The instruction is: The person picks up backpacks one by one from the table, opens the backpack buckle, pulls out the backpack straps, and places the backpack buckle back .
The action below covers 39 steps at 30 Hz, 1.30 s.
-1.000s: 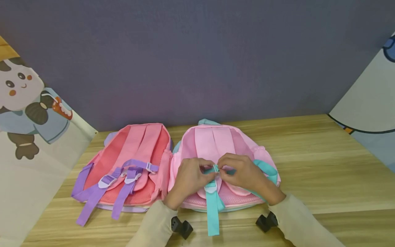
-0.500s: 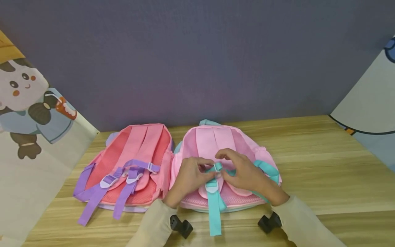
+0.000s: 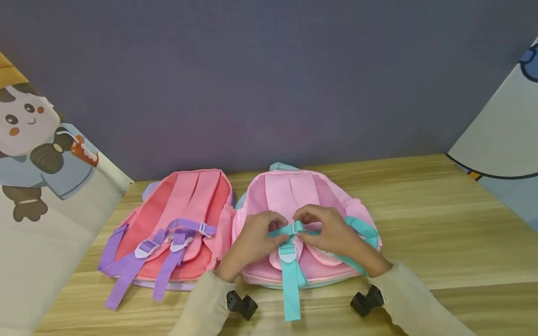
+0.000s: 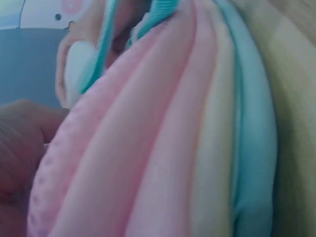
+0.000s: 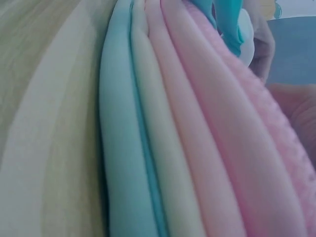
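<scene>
A light pink backpack (image 3: 279, 189) lies with its shoulder straps facing up. Across its lower middle, a teal strap (image 3: 286, 230) runs between the two hands, with a small pale buckle (image 3: 295, 227) on it. My left hand (image 3: 256, 237) pinches this strap left of the buckle between thumb and fingers. At the buckle's right side, my right hand (image 3: 332, 232) pinches the teal webbing, fingertips bent over it. A second teal strap (image 3: 291, 294) hangs through a white adjuster (image 3: 287, 255) onto the table. In both wrist views the pack's padded edge (image 4: 168, 133) hides most of the hands.
To the left, touching the pink pack, lies a coral backpack (image 3: 168, 205) with purple straps (image 3: 126, 280), one buckled across. The wood-grain table (image 3: 441, 224) ends at a dark upright panel (image 3: 269, 84) behind. A cartoon-printed panel (image 3: 80, 224) stands at left.
My left hand has shifted left from the buckle, and more teal strap shows between the hands. My right index finger, raised half a second ago, has come back down to the webbing.
</scene>
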Available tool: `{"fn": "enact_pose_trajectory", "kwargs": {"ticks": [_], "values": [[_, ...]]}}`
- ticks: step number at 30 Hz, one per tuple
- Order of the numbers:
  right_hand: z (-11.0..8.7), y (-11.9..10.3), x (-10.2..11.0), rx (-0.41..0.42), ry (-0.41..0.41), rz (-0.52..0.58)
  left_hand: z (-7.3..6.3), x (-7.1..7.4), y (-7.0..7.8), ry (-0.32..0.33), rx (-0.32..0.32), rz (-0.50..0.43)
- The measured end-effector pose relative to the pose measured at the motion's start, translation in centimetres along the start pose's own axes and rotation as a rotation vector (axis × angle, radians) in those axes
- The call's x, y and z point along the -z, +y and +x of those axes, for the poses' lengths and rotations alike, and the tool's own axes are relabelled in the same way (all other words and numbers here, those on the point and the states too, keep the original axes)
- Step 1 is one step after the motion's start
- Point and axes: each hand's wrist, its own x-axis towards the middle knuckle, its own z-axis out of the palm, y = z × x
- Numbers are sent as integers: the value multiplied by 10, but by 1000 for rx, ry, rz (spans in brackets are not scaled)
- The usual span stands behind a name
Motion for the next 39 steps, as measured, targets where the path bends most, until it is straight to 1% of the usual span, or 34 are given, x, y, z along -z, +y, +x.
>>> {"fn": "enact_pose_trajectory", "kwargs": {"ticks": [3, 6, 8, 11, 14, 18, 24, 27, 30, 34, 36, 39], "values": [[0, 2, 0, -15, 1, 41, 0, 2, -3, -46, 22, -45], [0, 3, 0, -18, 7, 94, 1, 2, -4, -53, 20, -90], [0, 3, 0, -18, 9, 117, 0, 2, -4, -40, 19, -105], [0, 3, 1, -27, 1, 130, 1, 0, -3, -1, 29, -106], [-1, 2, 1, -38, -9, 132, 1, -3, -2, 49, 35, -77], [-1, 1, 1, -36, -13, 137, 2, -9, -2, 92, 24, -38], [-1, 0, 1, -12, -24, 125, 3, -15, -1, 121, 4, -38], [0, 0, 2, 8, -22, 105, 3, -15, 0, 109, -1, -44], [0, 0, 3, 21, -14, 95, 3, -14, 1, 77, 36, -103], [0, -1, 5, 17, -9, 115, 4, -11, 2, 30, 101, -255], [0, -1, 5, 6, -8, 139, 4, -11, 2, 18, 108, -307], [0, 1, 6, -8, -6, 181, 5, -10, 4, 13, 107, -347]]}}
